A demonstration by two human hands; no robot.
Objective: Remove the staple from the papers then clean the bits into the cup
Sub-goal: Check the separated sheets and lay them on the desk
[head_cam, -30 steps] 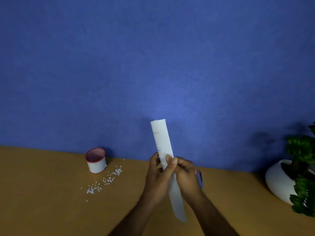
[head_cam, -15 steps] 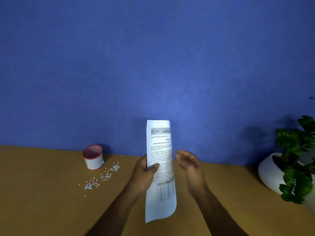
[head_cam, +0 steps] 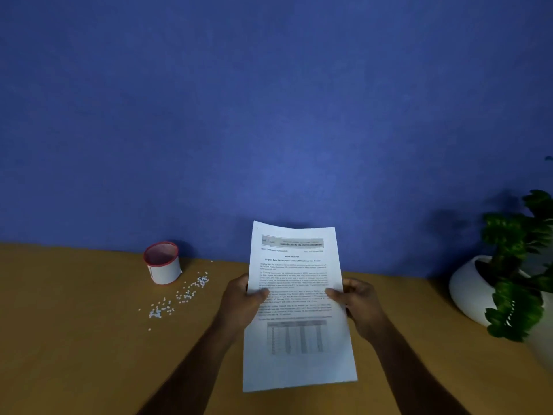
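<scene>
Head view: both hands, left hand [head_cam: 243, 301] and right hand [head_cam: 359, 304], hold papers [head_cam: 297, 348] upright

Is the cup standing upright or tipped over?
Upright: the cup stands on the table, its red rim facing up, white bits scattered beside it.

Both bare forearms reach forward from the bottom edge and angle in toward each other. The left hand [head_cam: 243, 298] is closed on the left edge of the papers [head_cam: 299, 333], its thumb lying across the front of the sheet. The right hand [head_cam: 357, 301] grips the opposite edge at about the same height, thumb likewise on the printed face, fingers hidden behind.
</scene>
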